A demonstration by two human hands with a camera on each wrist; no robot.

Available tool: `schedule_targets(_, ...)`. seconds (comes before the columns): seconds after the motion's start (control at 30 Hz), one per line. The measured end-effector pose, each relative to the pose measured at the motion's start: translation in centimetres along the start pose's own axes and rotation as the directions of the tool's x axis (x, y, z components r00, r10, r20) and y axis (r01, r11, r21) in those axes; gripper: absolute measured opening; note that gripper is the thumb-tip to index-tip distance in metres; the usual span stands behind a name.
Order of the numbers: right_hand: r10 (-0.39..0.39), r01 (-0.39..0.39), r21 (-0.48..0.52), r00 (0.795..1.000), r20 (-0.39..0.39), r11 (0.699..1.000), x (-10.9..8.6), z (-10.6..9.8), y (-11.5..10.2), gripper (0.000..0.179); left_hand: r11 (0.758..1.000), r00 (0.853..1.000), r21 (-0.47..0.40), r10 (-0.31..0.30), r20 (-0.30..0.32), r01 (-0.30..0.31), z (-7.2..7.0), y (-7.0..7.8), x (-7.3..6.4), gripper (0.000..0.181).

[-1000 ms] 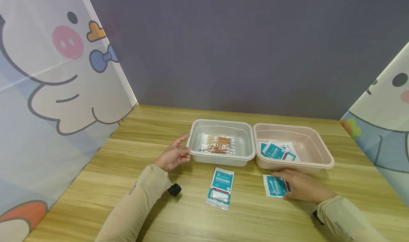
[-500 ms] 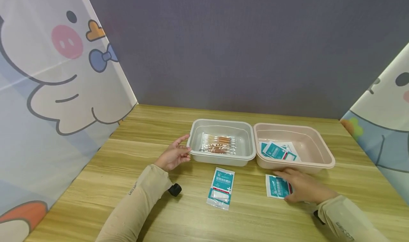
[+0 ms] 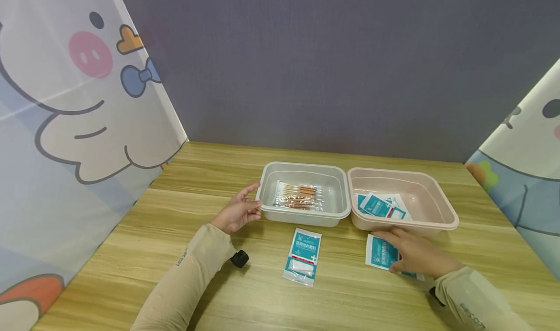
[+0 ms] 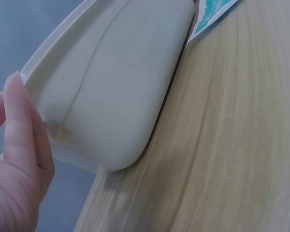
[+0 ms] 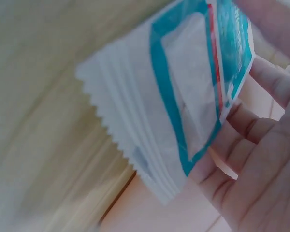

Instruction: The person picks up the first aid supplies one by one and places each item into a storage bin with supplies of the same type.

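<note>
My right hand (image 3: 417, 255) pinches a teal-and-white dressing packet (image 3: 381, 251) just in front of the pink bin (image 3: 437, 224). In the right wrist view this packet (image 5: 188, 87) is tilted, its serrated end off the fingers, with thumb and fingers at its other end. My left hand (image 3: 239, 213) touches the left rim of the grey bin (image 3: 302, 218) with its fingertips. Close up in the left wrist view, a fairly straight finger of the left hand (image 4: 21, 140) meets that rim. A second dressing packet (image 3: 303, 257) lies flat before the grey bin.
Bagged cotton swabs (image 3: 300, 197) lie in the grey bin. Several dressing packets (image 3: 380, 206) lie in the pink bin, which stands against the grey one. A grey panel (image 3: 328, 68) rises behind the wooden table (image 3: 332, 306), with cartoon-printed sheets (image 3: 87, 141) at both sides.
The packet under my right hand has shifted slightly right and its near end now shows below the hand. The left hand, both bins and the other packet stay in place.
</note>
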State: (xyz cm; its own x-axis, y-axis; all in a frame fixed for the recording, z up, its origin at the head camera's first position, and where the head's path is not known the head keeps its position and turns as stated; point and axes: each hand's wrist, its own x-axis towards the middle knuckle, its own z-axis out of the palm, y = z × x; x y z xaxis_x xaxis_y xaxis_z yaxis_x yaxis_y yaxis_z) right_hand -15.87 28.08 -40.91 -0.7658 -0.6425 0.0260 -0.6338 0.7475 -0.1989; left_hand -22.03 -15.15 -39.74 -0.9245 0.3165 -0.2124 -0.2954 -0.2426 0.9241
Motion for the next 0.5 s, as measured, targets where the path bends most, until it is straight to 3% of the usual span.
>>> schedule_targets(0.17, -0.027, 0.026, -0.007, 0.999, -0.04, 1.0, -0.12, -0.03, 0.1, 0.065, 1.0, 1.0, 0.001, -0.007, -0.005, 0.007, 0.0, 0.01, -0.05, 0.065)
schedule_targets(0.33, -0.11, 0.117, 0.027, 0.976, -0.187, 0.993, -0.22, -0.03, 0.36, 0.052, 1.0, 1.0, -0.009, -0.004, 0.003, 0.004, -0.1, -0.1, 0.08, 0.065)
schedule_targets(0.4, -0.105, 0.125, 0.074, 0.969, -0.225, 0.989, -0.15, -0.21, 0.4, 0.043, 1.0, 1.0, -0.013, -0.003, 0.006, 0.003, -0.12, -0.09, 0.11, 0.065)
schedule_targets(0.5, -0.047, 0.091, 0.203, 0.976, -0.213, 0.975, -0.04, -0.57, 0.32, 0.028, 1.0, 1.0, -0.012, -0.001, 0.008, 0.001, -0.15, -0.05, 0.16, 0.065)
